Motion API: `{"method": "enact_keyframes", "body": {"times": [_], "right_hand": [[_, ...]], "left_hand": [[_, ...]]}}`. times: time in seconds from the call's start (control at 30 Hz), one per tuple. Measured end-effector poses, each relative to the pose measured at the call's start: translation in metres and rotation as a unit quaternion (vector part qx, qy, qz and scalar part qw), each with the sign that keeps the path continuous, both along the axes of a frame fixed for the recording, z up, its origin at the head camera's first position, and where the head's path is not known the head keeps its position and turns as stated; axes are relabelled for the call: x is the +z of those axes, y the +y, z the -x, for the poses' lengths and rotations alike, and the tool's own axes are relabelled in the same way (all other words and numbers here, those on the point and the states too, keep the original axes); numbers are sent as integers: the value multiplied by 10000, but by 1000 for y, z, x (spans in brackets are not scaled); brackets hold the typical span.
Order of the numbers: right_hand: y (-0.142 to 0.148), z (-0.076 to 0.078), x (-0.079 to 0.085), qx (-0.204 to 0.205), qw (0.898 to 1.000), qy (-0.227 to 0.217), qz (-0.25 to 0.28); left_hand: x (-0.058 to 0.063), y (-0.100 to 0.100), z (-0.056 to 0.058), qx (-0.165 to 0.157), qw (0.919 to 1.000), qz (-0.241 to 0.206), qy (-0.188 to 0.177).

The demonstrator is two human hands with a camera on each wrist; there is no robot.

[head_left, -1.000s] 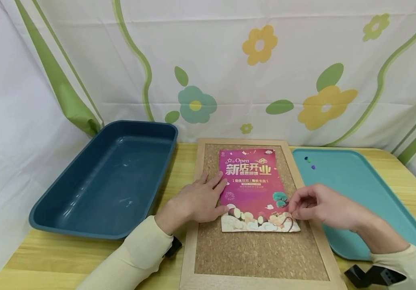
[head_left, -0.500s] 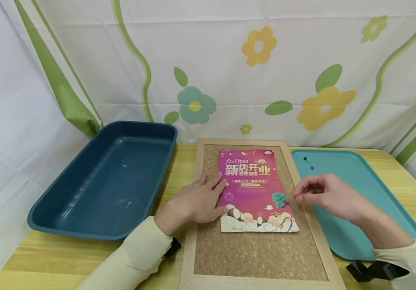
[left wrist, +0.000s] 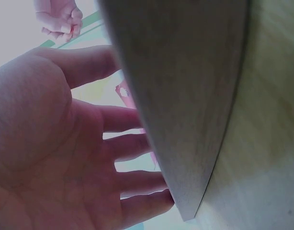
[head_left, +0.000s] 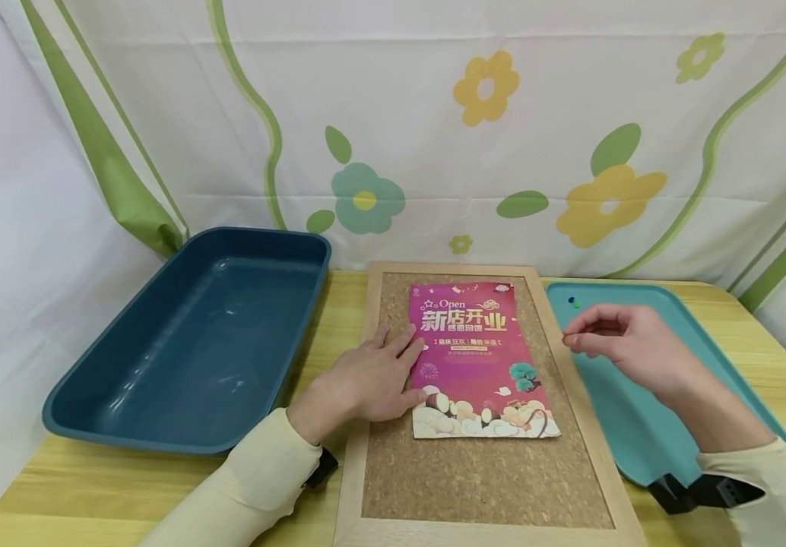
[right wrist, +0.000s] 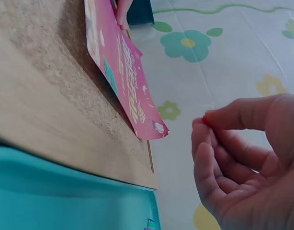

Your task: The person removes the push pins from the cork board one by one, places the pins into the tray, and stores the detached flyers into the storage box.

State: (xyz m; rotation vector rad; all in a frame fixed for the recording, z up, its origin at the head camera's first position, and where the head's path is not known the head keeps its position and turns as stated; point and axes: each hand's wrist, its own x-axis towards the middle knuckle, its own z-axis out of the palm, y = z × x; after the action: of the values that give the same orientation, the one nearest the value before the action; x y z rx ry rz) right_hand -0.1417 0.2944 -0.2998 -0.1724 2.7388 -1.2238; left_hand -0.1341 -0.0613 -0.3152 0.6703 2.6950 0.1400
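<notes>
A pink and purple poster [head_left: 468, 372] lies on the framed cork board [head_left: 482, 482], its lower right corner slightly raised. My left hand [head_left: 378, 382] rests with spread fingers on the poster's left edge and the board's frame. My right hand [head_left: 639, 346] hovers over the board's right frame and the tray. Its thumb and fingertips pinch a small red push pin [right wrist: 205, 119], mostly hidden by the fingers. In the tray, a dark blue push pin [head_left: 572, 299] and a green push pin [head_left: 576, 305] sit near the far left corner.
The teal tray [head_left: 646, 437] borders the board on the right. At the left stands a deep dark blue basin [head_left: 194, 349] with raised walls. Behind the wooden table [head_left: 44, 486] hangs a white curtain [head_left: 413, 99] with flowers and leaves printed on it.
My right hand has lifted off the poster's lower right corner and moved up and right, toward the tray. It now covers the purple push pin seen earlier. My left hand keeps its place.
</notes>
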Motion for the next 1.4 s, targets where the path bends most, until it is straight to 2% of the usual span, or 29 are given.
{"method": "enact_keyframes", "body": {"times": [0.17,0.33,0.6,0.8,1.1,1.4], "right_hand": [[4,6,-1,-236,9990,342,167],[12,16,-2,-495,9978,426,108],[23,31,-3,-1090,9938,105,172],[32,44,-8,-1302,9912,-103,205],[53,58,-23,-1362,9898,-414,73],[68,63,-40,-1367,9862,-854,368]], "left_hand": [[1,-1,0,3,10000,-11,-7],[2,-1,-1,-1,10000,10,-18],[0,-1,0,-4,10000,11,-2],[-1,-1,0,-12,10000,19,6],[-1,-1,0,-17,10000,17,33],[-1,-1,0,-29,10000,-4,15]]}}
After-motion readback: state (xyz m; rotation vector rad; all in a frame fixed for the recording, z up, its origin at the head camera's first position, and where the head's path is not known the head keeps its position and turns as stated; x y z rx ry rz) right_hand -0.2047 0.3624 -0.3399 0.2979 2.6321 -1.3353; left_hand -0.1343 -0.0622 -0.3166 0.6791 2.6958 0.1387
